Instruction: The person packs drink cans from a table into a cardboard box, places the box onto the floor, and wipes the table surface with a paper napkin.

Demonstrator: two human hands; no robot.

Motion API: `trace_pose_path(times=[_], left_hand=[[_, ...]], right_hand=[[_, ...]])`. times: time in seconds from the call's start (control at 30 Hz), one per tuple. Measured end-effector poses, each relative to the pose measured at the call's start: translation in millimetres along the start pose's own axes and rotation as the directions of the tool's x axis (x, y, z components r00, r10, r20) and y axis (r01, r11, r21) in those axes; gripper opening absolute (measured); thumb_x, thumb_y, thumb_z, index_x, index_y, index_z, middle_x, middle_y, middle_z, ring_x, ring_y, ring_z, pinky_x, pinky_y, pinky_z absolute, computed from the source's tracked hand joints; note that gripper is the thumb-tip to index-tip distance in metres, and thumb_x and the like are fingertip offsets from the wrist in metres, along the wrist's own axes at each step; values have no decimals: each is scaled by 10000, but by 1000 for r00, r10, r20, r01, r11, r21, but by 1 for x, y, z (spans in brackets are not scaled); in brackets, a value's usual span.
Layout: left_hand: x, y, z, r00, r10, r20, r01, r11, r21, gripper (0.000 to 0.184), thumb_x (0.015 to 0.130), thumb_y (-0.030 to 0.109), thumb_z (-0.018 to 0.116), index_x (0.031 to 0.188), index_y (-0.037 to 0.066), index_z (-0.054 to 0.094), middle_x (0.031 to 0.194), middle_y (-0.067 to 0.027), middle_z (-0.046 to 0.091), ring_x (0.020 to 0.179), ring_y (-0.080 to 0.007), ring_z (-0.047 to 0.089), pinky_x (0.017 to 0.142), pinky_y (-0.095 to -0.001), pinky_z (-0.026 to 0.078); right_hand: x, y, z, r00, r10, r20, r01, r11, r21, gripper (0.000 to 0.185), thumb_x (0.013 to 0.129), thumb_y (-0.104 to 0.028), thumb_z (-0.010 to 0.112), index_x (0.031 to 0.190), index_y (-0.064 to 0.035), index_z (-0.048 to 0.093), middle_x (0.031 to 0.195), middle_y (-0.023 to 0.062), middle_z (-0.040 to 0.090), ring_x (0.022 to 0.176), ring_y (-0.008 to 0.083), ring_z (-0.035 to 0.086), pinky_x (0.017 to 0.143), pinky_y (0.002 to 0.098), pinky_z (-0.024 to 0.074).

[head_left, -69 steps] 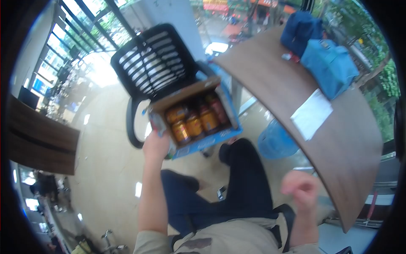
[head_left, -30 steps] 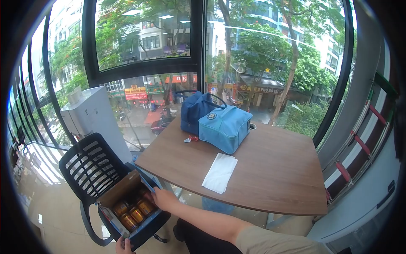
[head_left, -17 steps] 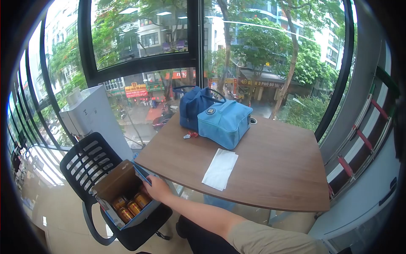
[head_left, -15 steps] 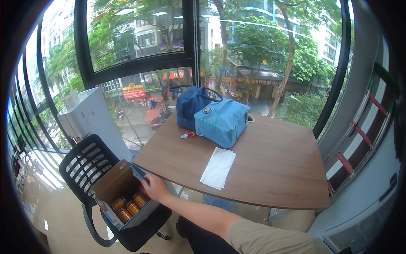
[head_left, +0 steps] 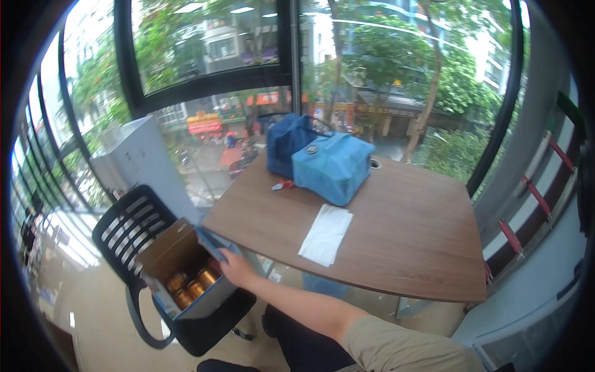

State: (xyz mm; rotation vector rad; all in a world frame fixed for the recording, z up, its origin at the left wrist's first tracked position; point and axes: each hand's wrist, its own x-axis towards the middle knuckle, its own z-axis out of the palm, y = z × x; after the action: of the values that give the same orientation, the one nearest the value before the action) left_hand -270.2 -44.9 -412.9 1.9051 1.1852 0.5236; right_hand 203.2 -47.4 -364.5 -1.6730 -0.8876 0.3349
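Left hand withdrew — right hand point(head_left: 237, 268) grips cardboard flap point(head_left: 209, 242).

No text legible. Red-and-yellow sign point(head_left: 204, 123) outdoors: lettering blurred. Dark shopfront sign point(head_left: 390, 112), farther right: likewise. Round badge point(head_left: 312, 149) on light-blue bag point(head_left: 334, 170): unreadable. Jars point(head_left: 196, 289) in box point(head_left: 165, 251): labels too small to make out.

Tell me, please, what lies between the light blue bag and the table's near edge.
White sheets lie on the table between them, as the head view shows.
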Motion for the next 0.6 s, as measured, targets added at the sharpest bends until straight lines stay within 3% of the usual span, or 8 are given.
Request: trace_pose_path(times=[0.07,0.1,0.13,0.27,0.37,0.5,0.57,0.6], left_hand=[[1,54,6,996,-80,-31,81,997,5,435,1083,267,652,1385,-46,654,1356,-223,699,1239,-298,671,1056,-387,533],[11,-14,13,993,-24,-112,11,992,-122,413,1012,214,704,1323,-55,670,1196,-223,757,1109,-326,745,977,-412,575],[8,11,18,993,-8,-114,-6,993,-116,392,1033,165,692,1349,-66,661,1204,-198,757,1140,-262,727,1004,-362,566],[13,83,22,992,-84,-97,72,990,-123,403,1017,115,705,1391,-24,649,1254,-181,741,1111,-251,734,972,-372,583],[36,92,34,988,-30,-150,-7,971,-240,482,1019,173,712,1446,-25,608,1331,-208,707,1150,-240,719,925,-345,595],[77,110,54,994,-47,-97,22,971,-239,703,1003,328,729,1554,-29,476,1469,-251,623,1282,-346,676,1034,-414,555],[91,130,63,992,-112,-66,110,994,-28,576,1009,303,671,1521,80,531,1332,-280,685,1244,-384,683,1022,-474,549],[91,147,66,983,-111,-148,134,979,152,449,1009,308,670,1390,82,595,1128,-277,745,1087,-456,716,939,-521,576]], right_hand=[[-1,17,8,996,-71,-56,71,997,-9,465,972,-169,522,1404,-16,601,1304,308,672,1236,484,632,1058,515,504],[-6,20,6,996,-74,-49,73,997,-20,474,967,-158,527,1406,9,589,1340,309,657,1268,487,616,1081,501,496],[-10,20,0,1000,13,18,-13,999,31,483,966,-141,534,1423,10,575,1335,306,662,1282,468,621,1089,486,491],[-34,37,-15,994,-98,38,101,992,-77,448,963,-90,532,1403,-7,549,1257,328,670,1204,505,646,1026,515,515],[-54,36,-28,995,-29,94,41,991,-124,378,935,-69,594,1305,-8,548,1140,317,691,1125,492,678,943,511,532],[-73,22,-38,993,-16,119,51,955,-292,227,991,-176,644,1107,11,591,952,338,697,975,561,661,810,585,530],[-74,25,-43,986,-52,160,113,908,-403,275,1034,-257,649,1112,6,633,910,342,703,900,570,662,770,627,517],[-76,16,-45,983,-83,164,147,891,-430,291,1036,-268,639,1094,13,685,904,352,701,892,559,675,775,627,523]])
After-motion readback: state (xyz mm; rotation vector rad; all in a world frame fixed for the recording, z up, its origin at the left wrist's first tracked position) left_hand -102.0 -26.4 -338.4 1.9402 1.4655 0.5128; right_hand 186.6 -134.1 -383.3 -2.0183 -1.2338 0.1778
